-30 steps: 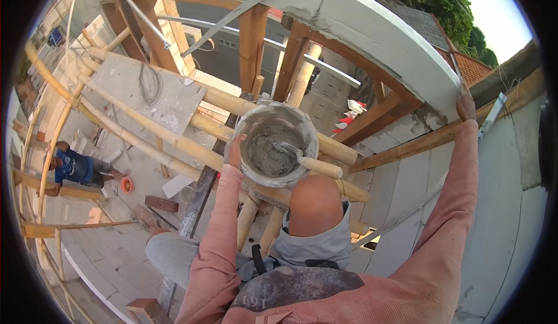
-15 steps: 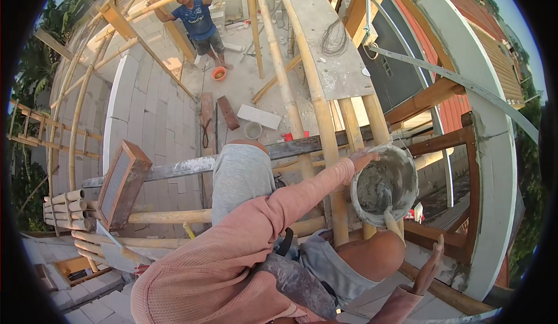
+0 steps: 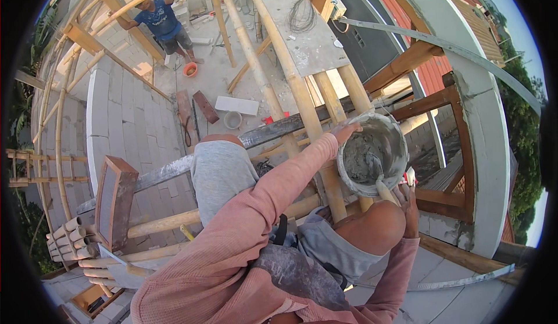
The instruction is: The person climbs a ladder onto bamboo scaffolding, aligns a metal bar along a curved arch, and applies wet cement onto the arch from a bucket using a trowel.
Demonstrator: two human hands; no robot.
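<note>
Bucket: we see the grey bucket [image 3: 396, 144] standing on the bamboo poles [image 3: 331, 189], just past our bare knee [image 3: 378, 225], tipped slightly in our view, though the lens may bend that.
Left hand: our left hand [image 3: 347, 132] grips the bucket, fingers hooked over the near rim.
Right hand: our right hand [image 3: 411, 210] is by the outer side of the knee, close to the trowel [image 3: 386, 190]; we can't make out whether its fingers are spread or closed on the handle.
Mortar: wet grey mortar [image 3: 360, 154] lies in the bucket, the trowel's blade in it, handle leaning out over the rim.
Tipping risk: round poles with gaps make a poor footing, we judge; a pull on the rim could roll the bucket over.
Knock risk: a shifted knee could catch the handle and flick mortar out.
Drop risk: a person in a blue shirt [image 3: 160, 24] stands below, so anything slipping through could endanger people there.
</note>
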